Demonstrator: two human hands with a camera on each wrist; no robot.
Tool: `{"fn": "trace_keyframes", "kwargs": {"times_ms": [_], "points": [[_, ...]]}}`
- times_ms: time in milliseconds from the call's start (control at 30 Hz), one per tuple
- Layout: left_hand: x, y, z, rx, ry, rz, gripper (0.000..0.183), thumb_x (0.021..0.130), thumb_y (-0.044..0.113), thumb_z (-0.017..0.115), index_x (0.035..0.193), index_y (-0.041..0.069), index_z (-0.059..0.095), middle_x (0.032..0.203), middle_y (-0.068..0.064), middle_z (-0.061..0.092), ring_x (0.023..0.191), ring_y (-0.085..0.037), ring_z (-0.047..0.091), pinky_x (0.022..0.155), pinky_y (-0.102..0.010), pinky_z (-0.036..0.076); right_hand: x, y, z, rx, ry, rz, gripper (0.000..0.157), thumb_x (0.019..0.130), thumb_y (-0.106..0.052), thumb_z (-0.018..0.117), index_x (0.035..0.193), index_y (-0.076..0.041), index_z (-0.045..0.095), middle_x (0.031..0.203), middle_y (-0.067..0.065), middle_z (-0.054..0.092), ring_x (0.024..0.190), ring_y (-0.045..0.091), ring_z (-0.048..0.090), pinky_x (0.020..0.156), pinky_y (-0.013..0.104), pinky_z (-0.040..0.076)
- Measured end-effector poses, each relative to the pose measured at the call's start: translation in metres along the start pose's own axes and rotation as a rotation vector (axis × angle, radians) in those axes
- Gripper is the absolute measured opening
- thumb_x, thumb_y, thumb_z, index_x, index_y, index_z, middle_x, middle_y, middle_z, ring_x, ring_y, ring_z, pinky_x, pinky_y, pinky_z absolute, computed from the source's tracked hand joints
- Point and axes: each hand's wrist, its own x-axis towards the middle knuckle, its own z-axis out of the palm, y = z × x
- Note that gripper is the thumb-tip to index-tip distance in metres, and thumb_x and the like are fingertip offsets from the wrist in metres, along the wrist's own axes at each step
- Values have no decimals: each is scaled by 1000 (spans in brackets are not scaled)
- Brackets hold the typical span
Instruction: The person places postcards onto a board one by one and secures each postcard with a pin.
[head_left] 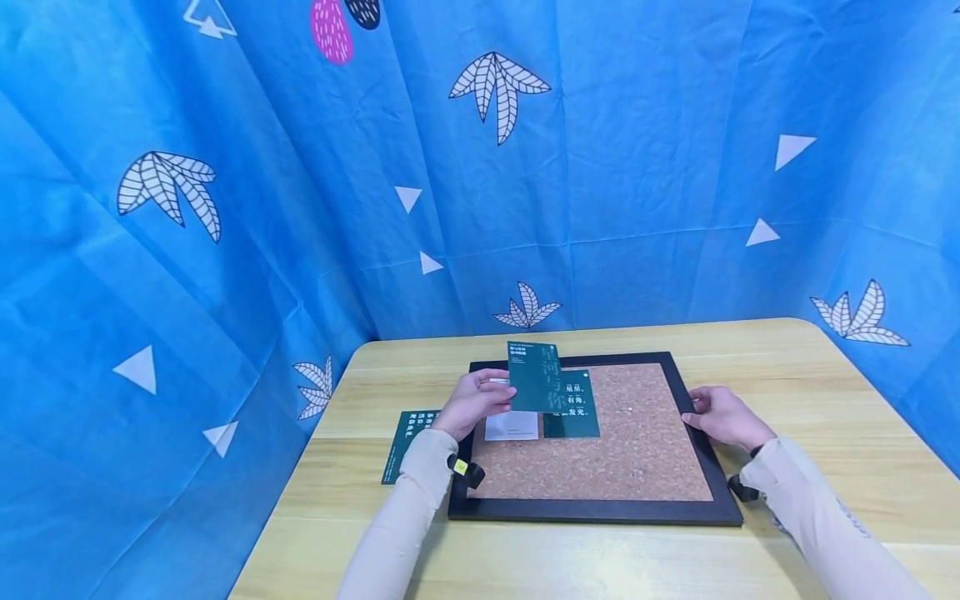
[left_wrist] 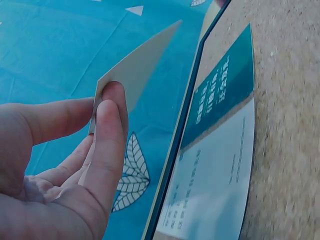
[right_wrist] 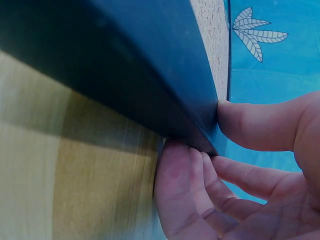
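My left hand [head_left: 472, 405] pinches a dark green card [head_left: 534, 377] with pale lettering between thumb and fingers, raised above a cork board. In the left wrist view the plain pale back of this card [left_wrist: 137, 70] shows. The black-framed cork board [head_left: 645, 454] lies flat on the table. On its upper left part lie a white card [head_left: 512, 427] and another green card [head_left: 573, 427], side by side and partly hidden by the raised one. My right hand [head_left: 727, 417] grips the board's right edge, thumb on the black frame [right_wrist: 170, 75] and fingers curled against its outer side.
Another green card [head_left: 397, 450] lies on the wooden table [head_left: 337, 500] left of the board, partly behind my left forearm. A blue patterned curtain [head_left: 630, 183] hangs behind the table and along its sides.
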Motion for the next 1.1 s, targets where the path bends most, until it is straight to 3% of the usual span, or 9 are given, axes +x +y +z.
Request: {"fn": "trace_keyframes", "kwargs": {"times_ms": [300,900,1100], "points": [[2,1,18,-12,-61,26,43,96,8,72,137,2,61,119,-17,74,90,-14,75,86,-33,63,-1,-1,0,-6,0,-3,57,100,-6,60,142,26,37,129,46,50,114,51,60,81,46,63],[8,2,58,-18,-128,-3,38,96,-1,69,133,3,64,111,-15,77,96,-20,77,88,-35,63,0,0,1,3,0,9,57,100,-6,59,141,25,36,128,45,51,111,49,62,80,46,63],[9,1,70,-13,-139,-10,37,94,-6,68,131,1,64,108,-15,78,95,-21,77,87,-35,63,0,-2,1,-39,12,0,57,100,-8,61,140,25,39,127,44,53,113,50,61,86,49,61]]}}
